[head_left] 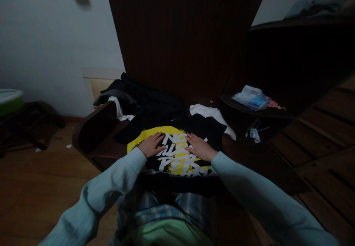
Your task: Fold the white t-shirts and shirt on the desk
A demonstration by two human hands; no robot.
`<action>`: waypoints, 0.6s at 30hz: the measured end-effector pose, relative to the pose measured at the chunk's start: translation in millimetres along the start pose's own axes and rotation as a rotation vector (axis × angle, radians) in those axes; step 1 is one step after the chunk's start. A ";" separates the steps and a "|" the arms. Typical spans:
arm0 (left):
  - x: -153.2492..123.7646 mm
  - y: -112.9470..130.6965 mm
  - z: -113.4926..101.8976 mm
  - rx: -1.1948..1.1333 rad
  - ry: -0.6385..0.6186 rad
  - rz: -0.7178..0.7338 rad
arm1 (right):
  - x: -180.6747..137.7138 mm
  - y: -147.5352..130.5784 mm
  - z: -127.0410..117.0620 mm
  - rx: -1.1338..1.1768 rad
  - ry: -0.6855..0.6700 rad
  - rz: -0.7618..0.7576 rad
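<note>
A black T-shirt (pixel 177 157) with a yellow patch and white lettering lies spread out in front of me on a dark wooden bench (pixel 107 146). My left hand (pixel 152 144) rests flat on the left part of the print, fingers stretched out. On the right part lies my right hand (pixel 200 147), also flat with its fingers spread. Neither hand grips the cloth. The shirt's lower edge hangs toward my lap, where it is dark.
Dark clothes (pixel 146 94) are heaped at the bench's back left, and a white cloth (pixel 208 113) lies behind the shirt. A plastic packet (pixel 252 98) sits on a small shelf at right. At far left, a green tub (pixel 11 101) stands on a stool (pixel 30 124).
</note>
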State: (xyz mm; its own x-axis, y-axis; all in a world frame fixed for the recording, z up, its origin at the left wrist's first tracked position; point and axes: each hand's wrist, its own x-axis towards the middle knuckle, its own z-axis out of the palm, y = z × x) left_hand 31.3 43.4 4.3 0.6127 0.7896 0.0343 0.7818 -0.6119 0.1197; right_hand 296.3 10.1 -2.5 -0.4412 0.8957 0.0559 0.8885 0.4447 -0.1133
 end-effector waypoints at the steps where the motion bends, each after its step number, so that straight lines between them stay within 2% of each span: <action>1: -2.0 0.2 -5.7 -0.013 -0.020 0.010 | -0.6 -2.4 -5.3 -0.004 -0.011 -0.011; 3: 1.1 1.5 -18.1 -0.024 -0.056 -0.026 | 5.9 -4.9 -19.7 -0.002 -0.055 -0.006; 6: 21.6 4.8 -32.0 0.030 -0.061 -0.158 | 32.7 -1.9 -41.9 0.028 -0.108 0.092; 10: 54.4 7.2 -29.0 0.075 -0.005 -0.304 | 75.9 10.0 -52.5 0.172 -0.189 0.260; 11: 59.7 6.6 -24.6 0.070 0.038 -0.338 | 84.0 13.1 -51.3 0.204 -0.146 0.276; 12: 63.4 5.5 -19.6 0.069 0.105 -0.361 | 90.4 15.8 -49.1 0.225 -0.044 0.285; 15: 66.9 -0.3 -5.4 0.093 0.363 -0.326 | 101.4 18.7 -40.4 0.233 0.453 0.283; 16: 66.6 -2.3 -2.3 0.102 0.421 -0.295 | 103.1 17.1 -37.2 0.233 0.576 0.267; 18: 65.9 -4.9 0.7 0.105 0.460 -0.256 | 104.8 9.7 -30.1 0.252 0.667 0.195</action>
State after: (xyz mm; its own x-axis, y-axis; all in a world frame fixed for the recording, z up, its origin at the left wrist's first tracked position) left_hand 67.8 98.4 5.3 0.3051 0.8386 0.4513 0.9216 -0.3794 0.0820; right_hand 262.5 108.3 32.2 -0.0359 0.8039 0.5937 0.8514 0.3356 -0.4030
